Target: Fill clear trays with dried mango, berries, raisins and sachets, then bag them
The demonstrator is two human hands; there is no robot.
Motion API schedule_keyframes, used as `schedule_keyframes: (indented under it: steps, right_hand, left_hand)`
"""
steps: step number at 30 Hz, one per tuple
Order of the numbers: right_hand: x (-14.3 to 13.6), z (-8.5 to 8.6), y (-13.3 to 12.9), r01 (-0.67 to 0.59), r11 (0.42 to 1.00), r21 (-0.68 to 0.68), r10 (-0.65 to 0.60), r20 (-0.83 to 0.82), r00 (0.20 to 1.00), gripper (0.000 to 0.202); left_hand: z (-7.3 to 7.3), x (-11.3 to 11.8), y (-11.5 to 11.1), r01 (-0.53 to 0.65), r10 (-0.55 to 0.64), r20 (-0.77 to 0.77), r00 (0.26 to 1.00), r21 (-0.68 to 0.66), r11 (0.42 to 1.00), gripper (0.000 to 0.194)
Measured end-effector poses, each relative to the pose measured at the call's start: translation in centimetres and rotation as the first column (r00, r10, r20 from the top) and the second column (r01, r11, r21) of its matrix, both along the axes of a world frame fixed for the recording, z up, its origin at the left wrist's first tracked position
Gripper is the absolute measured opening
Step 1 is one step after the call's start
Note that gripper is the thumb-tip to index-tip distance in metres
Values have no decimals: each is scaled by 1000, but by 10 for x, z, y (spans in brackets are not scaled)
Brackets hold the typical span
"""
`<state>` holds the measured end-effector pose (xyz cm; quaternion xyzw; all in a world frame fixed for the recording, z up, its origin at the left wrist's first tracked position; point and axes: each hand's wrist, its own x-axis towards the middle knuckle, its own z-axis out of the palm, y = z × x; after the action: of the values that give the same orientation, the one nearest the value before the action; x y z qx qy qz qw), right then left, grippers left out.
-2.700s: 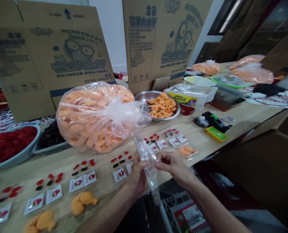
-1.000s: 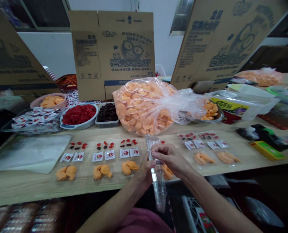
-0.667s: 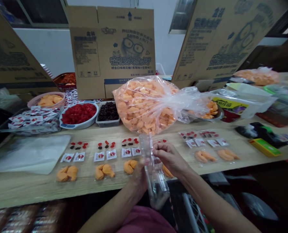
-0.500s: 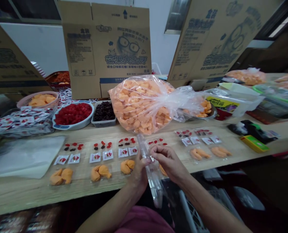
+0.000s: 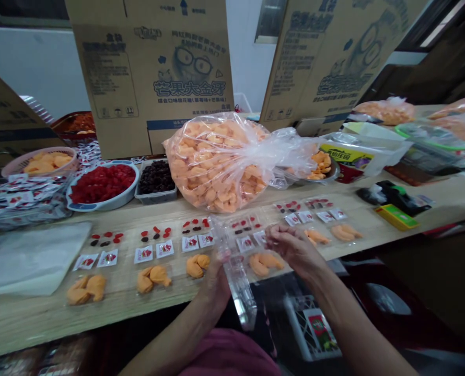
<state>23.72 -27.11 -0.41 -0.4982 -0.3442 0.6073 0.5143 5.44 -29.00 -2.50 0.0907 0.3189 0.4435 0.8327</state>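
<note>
At lower centre, over the tabletop (image 5: 111, 305) edge, we are holding a clear, crinkled plastic bag (image 5: 237, 271) in our closed left hand (image 5: 216, 278); our right hand (image 5: 293, 248), fingers curled, is hovering beside it, holding nothing visible.

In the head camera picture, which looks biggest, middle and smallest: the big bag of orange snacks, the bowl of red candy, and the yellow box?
1. Big bag of orange snacks, clearly the largest.
2. Bowl of red candy, middle.
3. Yellow box, smallest.
All three sit about equally far back on the table, so the order seems safe.
</note>
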Motion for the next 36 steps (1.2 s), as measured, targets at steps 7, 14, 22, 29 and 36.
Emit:
schedule_keyframes:
  steps: [7,14,22,29,36]
  right_hand:
    - [61,-59,39,33,997,-71,-1,417,909,28]
    - [73,-59,57,-188,969,-162,245,498,832,29]
    - [85,-60,65,-212,960,-185,279,724,631,24]
    - [2,-52,25,-278,954,113,-77,987,138,51]
    - [-57,-63,-17,-317,942,-111,53,981,-185,57]
  left_hand:
    - [1,-3,3,-76,69,-129,989,-50,996,40]
    - [9,-11,0,-15,2,-204,979,-65,998,40]
    - [15,-28,-4,17,-36,-192,981,-101,995,50]
    - [19,-36,4,-58,37,-162,986,-128,990,40]
    - [18,-48,10,-80,68,-131,989,-87,993,37]
